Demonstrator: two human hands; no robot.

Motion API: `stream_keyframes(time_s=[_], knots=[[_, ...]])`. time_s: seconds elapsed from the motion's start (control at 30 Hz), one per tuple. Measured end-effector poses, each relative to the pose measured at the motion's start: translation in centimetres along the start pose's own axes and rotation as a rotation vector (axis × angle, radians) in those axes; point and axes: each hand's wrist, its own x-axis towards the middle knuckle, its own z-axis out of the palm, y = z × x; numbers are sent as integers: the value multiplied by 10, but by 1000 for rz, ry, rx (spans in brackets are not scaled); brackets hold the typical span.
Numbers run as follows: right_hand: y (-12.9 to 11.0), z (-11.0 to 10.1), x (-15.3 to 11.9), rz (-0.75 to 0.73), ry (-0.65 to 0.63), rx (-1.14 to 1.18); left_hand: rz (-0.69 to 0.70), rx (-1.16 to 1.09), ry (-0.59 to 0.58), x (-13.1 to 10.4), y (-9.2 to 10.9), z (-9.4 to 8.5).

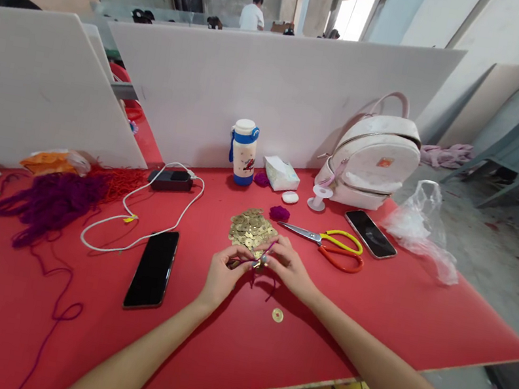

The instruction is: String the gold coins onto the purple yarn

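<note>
My left hand (225,273) and my right hand (291,267) meet over the red table, fingertips pinched close together. Between them runs a purple cord (269,289), its loose ends hanging below the fingers. Both hands grip this cord; whether a coin is threaded on it is too small to make out. Just beyond the fingers lies a heap of brass-coloured coins (250,226) with holes in them. One single coin (278,315) rests nearer to me, below my right hand. A small ball of purple yarn (279,213) sits beside the heap.
Scissors (326,239) with yellow and orange handles lie right of the coins, near a phone (371,234). Left are another phone (152,269), a white cable (96,249) and purple yarn (51,203). A bottle (243,152) and backpack (374,161) stand against the white partition (197,91).
</note>
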Motion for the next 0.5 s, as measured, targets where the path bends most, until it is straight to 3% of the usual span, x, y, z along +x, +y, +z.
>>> stream_keyframes(time_s=[0.17,0.5], knots=[[-3,-2,-2,287,-74,386,37,54,-18,0,-4,-1],[-5,-6,0,244,39,558,36,140,-54,2,-4,-3]])
